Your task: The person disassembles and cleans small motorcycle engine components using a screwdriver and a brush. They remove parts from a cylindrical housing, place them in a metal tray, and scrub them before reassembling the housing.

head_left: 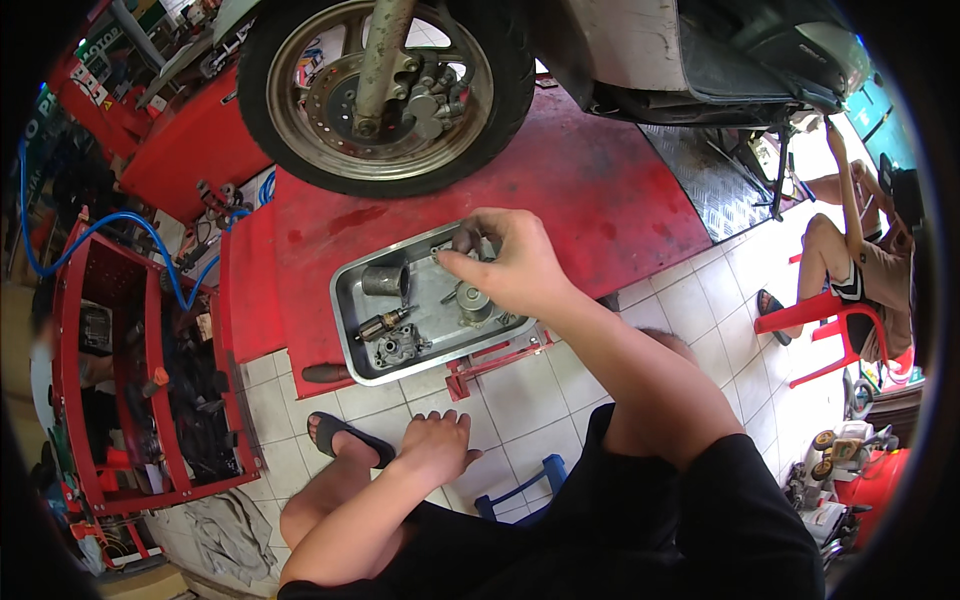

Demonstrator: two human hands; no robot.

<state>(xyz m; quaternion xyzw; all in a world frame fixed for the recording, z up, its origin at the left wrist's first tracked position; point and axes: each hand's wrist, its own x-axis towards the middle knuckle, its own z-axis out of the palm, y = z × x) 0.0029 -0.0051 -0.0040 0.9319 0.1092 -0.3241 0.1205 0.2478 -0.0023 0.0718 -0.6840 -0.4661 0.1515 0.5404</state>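
Observation:
My right hand (492, 255) is over the right half of a steel tray (345, 325), its blackened fingers curled; whatever they hold, if anything, is hidden. Below it lies a round metal part (473, 302), partly covered by the hand. The tray also holds a hollow metal cylinder (384, 280), a slim dark-and-brass part (380, 325) and a cast metal housing (397, 349). My left hand (435, 445) hangs over the white tiles in front of the tray, fingers slightly apart, holding nothing.
The tray rests on a red lift platform (600, 200) beneath a scooter's front wheel (385, 95). A red tool cart (105, 400) with a blue hose (155, 235) stands at left. At right, a person (850, 270) sits on a red chair (820, 325). A blue stool (520, 480) is below me.

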